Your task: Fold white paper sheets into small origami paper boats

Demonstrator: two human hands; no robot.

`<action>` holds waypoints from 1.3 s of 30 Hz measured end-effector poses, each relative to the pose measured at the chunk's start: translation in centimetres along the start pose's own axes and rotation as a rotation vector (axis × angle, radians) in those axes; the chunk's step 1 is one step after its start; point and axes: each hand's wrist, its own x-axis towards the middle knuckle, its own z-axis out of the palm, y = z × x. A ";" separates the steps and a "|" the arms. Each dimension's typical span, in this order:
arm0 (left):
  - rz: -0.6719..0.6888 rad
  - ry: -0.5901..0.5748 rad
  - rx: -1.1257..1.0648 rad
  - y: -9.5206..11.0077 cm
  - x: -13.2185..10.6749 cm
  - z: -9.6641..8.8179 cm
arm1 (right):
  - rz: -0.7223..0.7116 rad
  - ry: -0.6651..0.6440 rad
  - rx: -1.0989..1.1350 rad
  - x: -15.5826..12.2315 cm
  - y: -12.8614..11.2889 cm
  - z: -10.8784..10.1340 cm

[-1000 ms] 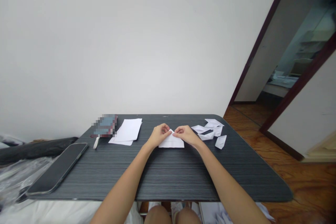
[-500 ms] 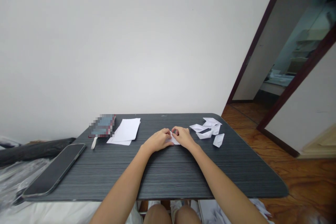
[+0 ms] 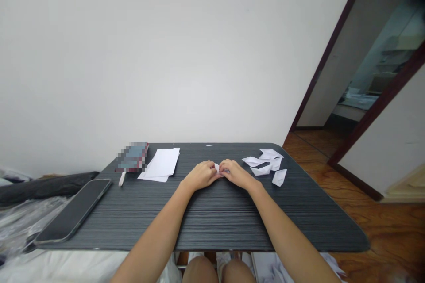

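Note:
A small piece of white paper [image 3: 217, 167] lies on the dark table, mostly covered by my fingers. My left hand [image 3: 203, 174] grips its left side, fingers curled and thumb low. From the right, my right hand [image 3: 234, 172] pinches the same paper, its fingertips nearly meeting those of the left. The paper's exact shape is hidden. To the right of my right hand lie several folded white paper pieces [image 3: 261, 170], one of them a little apart [image 3: 279, 177]. Left of my left hand sits a small stack of flat white paper sheets [image 3: 163, 162].
A blurred-out flat item with a red edge [image 3: 133, 157] and a white stick-like object [image 3: 122, 179] lie at the back left. A phone [image 3: 73, 212] rests along the table's [image 3: 226, 225] left edge. Behind stands a white wall [image 3: 206, 53]; a doorway [image 3: 345, 93] opens at right.
The fingers of both hands have closed in over the paper, and less of it shows now. The view has shifted slightly; the other papers lie as before.

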 end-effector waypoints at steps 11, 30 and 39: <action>-0.096 0.031 -0.303 -1.6 -0.2 0.6 | 0.070 0.072 0.062 0.1 0.6 0.1; -0.532 0.075 0.013 -0.7 0.3 2.1 | 0.235 0.154 -0.256 0.8 0.1 1.7; -0.242 -0.008 -0.088 -0.6 0.1 1.5 | 0.122 0.041 -0.385 -0.6 -1.6 1.7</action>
